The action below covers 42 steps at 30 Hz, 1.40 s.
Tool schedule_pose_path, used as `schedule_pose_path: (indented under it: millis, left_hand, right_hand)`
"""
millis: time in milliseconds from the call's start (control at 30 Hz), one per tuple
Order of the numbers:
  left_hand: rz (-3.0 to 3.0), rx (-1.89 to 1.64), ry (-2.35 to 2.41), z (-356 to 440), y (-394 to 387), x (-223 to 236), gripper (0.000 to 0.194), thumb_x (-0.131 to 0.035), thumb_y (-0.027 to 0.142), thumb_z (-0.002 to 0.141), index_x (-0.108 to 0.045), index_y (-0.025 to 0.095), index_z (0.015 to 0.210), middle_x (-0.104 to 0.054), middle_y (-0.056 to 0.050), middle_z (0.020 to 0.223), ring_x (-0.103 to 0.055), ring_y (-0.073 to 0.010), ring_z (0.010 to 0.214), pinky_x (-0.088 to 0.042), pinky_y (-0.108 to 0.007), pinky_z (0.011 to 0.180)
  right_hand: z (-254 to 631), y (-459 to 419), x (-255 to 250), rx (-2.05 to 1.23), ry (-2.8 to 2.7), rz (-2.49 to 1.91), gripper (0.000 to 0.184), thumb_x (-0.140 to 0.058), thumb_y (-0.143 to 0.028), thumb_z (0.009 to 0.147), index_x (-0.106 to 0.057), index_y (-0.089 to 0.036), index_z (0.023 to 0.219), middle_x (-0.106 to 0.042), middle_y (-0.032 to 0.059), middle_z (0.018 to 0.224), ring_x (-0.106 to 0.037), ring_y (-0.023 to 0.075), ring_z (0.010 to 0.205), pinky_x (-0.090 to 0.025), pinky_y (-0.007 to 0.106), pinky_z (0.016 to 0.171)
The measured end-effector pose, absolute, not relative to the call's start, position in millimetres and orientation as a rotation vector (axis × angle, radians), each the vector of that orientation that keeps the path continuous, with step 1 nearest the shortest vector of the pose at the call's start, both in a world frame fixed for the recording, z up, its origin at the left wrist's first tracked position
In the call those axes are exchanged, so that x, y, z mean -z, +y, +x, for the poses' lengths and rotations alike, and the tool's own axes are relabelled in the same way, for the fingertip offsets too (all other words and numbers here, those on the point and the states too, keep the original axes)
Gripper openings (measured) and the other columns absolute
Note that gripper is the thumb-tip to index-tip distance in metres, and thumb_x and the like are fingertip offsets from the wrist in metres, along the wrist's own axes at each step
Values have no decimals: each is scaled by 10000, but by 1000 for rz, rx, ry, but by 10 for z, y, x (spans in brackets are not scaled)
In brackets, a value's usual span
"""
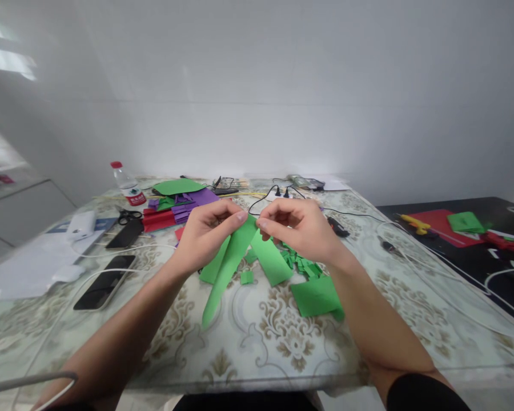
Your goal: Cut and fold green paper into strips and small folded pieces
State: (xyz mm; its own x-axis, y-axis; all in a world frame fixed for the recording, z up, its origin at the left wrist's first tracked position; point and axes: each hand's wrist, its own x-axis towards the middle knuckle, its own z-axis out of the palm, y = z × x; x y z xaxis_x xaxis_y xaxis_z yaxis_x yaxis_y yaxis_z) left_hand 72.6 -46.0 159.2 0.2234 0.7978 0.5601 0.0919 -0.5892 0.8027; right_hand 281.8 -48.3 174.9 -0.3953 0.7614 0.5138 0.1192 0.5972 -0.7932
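Note:
My left hand point(208, 233) and my right hand point(302, 227) meet over the middle of the table, both pinched on long green paper strips point(233, 260). One pointed strip hangs down from my left fingers toward me. Another strip point(270, 261) slants down to the right under my right hand. Below the hands lie a green paper square point(316, 297) and several small green scraps point(302, 264).
Table with patterned cloth point(257, 337). At the left lie a black phone point(105, 290), white charger point(81, 225), scissors point(128, 216), a water bottle point(127, 185) and red, purple and green paper point(180, 206). Cables and a power strip point(282, 194) sit behind. A dark table point(466, 240) stands right.

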Motion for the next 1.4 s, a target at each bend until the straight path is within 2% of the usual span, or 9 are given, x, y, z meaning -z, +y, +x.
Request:
schedule_pose_path:
  millis: [100, 267, 500, 800, 933, 1133, 1267, 1400]
  left_hand:
    - [1864, -1445, 842, 729, -456, -1580, 282, -736, 393, 903, -704, 173, 729, -589, 4, 662, -487, -131, 606, -377, -250, 573]
    - [1759, -1366, 760, 748, -447, -1590, 261, -739, 420, 898, -713, 167, 842, -639, -14, 738, -540, -138, 652, -419, -240, 608]
    - [1794, -1348, 758, 723, -445, -1628, 295, -773, 401, 870, -677, 161, 728, -612, -1, 670, -511, -124, 608, -404, -238, 588]
    - [1876, -1288, 769, 771, -458, -1594, 260, -733, 384, 911, -683, 164, 782, -642, -13, 720, -549, -131, 650, -428, -234, 608]
    - [1863, -1221, 804, 741, -428, -1575, 277, -732, 407, 910, -673, 162, 794, -625, 1, 708, -535, -112, 607, -407, -213, 549]
    - [1830, -1074, 875, 559, -342, -1667, 286, -781, 431, 865, -708, 160, 811, -729, -37, 718, -652, -139, 607, -502, -220, 551]
    - [1835, -1153, 1012, 368, -248, -1766, 276, -815, 404, 835, -720, 152, 770, -732, -44, 650, -652, -140, 546, -511, -220, 501]
    - [1634, -1376, 1012, 237, -142, -1776, 243, -848, 353, 785, -726, 146, 748, -740, -37, 660, -648, -123, 526, -539, -217, 518]
  right_hand:
    - [2819, -476, -1747, -837, -1862, -704, 125, -717, -257, 891, -704, -169, 803, -691, -1, 681, -602, 104, 568, -482, 238, 532]
    - [2831, -459, -1746, -839, -1830, -705, 135, -723, -266, 888, -702, -165, 801, -677, -2, 669, -591, 100, 551, -473, 232, 511]
    - [2833, -467, -1760, -854, -1836, -713, 153, -714, -276, 884, -677, -172, 777, -664, 2, 662, -584, 109, 564, -463, 237, 509]
    - [2817, -441, -1715, -791, -1901, -722, 189, -692, -332, 929, -675, -173, 829, -640, 0, 708, -559, 105, 597, -444, 233, 524]
    - [2849, -412, -1731, -780, -1754, -705, 209, -732, -359, 909, -674, -174, 832, -626, -9, 695, -577, 101, 555, -462, 229, 485]
    - [3008, -263, -1781, -683, -1500, -745, 216, -762, -378, 884, -689, -185, 823, -606, -23, 580, -549, 102, 484, -471, 237, 454]
    - [3128, -162, -1808, -667, -1394, -766, 203, -774, -355, 854, -678, -186, 793, -606, -14, 615, -571, 104, 522, -467, 226, 452]
    - [3238, -134, -1829, -696, -1460, -876, 163, -763, -309, 831, -680, -177, 784, -633, 1, 658, -603, 114, 580, -477, 223, 488]
